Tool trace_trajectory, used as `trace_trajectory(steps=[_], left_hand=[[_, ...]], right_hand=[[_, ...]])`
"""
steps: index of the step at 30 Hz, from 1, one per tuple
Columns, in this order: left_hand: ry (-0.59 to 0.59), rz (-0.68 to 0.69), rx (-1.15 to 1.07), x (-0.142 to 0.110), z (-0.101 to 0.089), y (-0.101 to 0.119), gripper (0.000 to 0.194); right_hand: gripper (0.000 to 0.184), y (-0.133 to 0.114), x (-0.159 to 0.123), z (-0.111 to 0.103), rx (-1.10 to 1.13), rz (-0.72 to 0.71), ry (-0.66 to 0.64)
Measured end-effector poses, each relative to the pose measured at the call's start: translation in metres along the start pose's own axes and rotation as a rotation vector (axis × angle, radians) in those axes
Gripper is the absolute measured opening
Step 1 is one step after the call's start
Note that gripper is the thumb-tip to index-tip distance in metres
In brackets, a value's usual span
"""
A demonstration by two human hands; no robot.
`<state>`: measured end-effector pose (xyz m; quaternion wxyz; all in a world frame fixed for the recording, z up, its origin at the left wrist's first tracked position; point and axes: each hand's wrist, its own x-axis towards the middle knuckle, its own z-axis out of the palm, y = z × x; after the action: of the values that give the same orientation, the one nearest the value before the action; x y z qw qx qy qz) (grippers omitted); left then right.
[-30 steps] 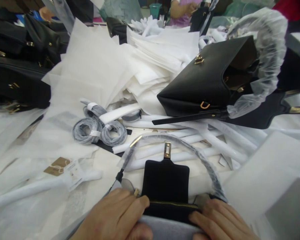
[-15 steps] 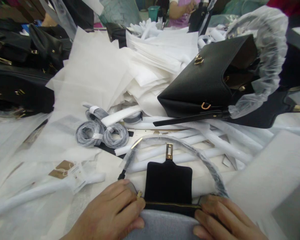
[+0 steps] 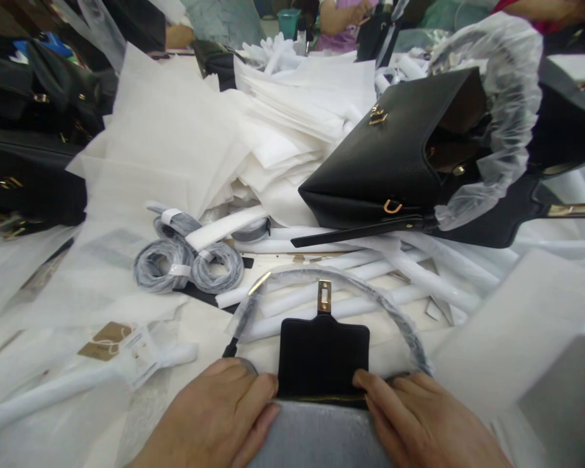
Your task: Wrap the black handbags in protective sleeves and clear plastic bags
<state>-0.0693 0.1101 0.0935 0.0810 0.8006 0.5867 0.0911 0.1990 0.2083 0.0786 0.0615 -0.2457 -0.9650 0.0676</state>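
A handbag lies close in front of me, its black flap (image 3: 323, 357) with a gold clasp plate (image 3: 324, 296) pointing away. Its handle, wrapped in clear plastic (image 3: 370, 286), arches behind the flap. Below the flap runs a gold zipper (image 3: 316, 398), and nearest me is the bag's grey panel (image 3: 322, 434). My left hand (image 3: 219, 413) grips the left upper edge of the bag with curled fingers. At the right upper edge my right hand (image 3: 419, 416) grips the bag too, its fingertip by the flap's lower corner. Both palms are hidden.
A larger black handbag (image 3: 380, 156) lies on its side at the right. Coiled straps (image 3: 162, 265) sit left of centre, before stacked white sheets (image 3: 287, 123). Black bags (image 3: 29, 169) are piled at left. A tag (image 3: 105, 340) lies at lower left. A person (image 3: 341, 23) works across the table.
My right hand has shifted inward along the bag's edge, towards the flap. The grey panel sits slightly higher over the zipper. The view has turned a little to the right.
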Motion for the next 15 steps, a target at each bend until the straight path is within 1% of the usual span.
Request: trace_trajectory(steps=[3,4,5,6,8,10,11,13,15], left_hand=[[-0.162,0.058,0.116,-0.001,0.012,0.001,0.022],[-0.181,0.078,0.139,0.0,0.014,0.001,0.022],[-0.169,0.093,0.161,0.0,0.016,0.002,0.023],[-0.129,0.106,0.181,0.0,0.017,0.003,0.025],[-0.009,0.138,0.217,0.0,0.019,0.006,0.031],[0.105,0.183,0.243,0.0,0.022,0.011,0.038],[0.15,0.207,0.241,-0.001,0.025,0.014,0.038],[0.217,0.257,0.21,-0.005,0.03,0.02,0.032],[0.238,0.279,0.166,-0.01,0.036,0.025,0.026]], right_hand=[[0.034,-0.003,0.003,0.005,-0.09,0.012,-0.058],[0.037,-0.005,0.003,0.006,-0.112,0.021,-0.068],[0.041,-0.006,0.003,0.006,-0.131,0.033,-0.076],[0.045,-0.008,0.003,0.007,-0.146,0.042,-0.082],[0.049,-0.01,0.003,0.007,-0.161,0.054,-0.093],[0.048,-0.012,0.004,0.007,-0.162,0.067,-0.094],[0.045,-0.013,0.004,0.007,-0.154,0.075,-0.094],[0.039,-0.013,0.005,0.007,-0.127,0.088,-0.091],[0.036,-0.012,0.006,0.008,-0.097,0.099,-0.092]])
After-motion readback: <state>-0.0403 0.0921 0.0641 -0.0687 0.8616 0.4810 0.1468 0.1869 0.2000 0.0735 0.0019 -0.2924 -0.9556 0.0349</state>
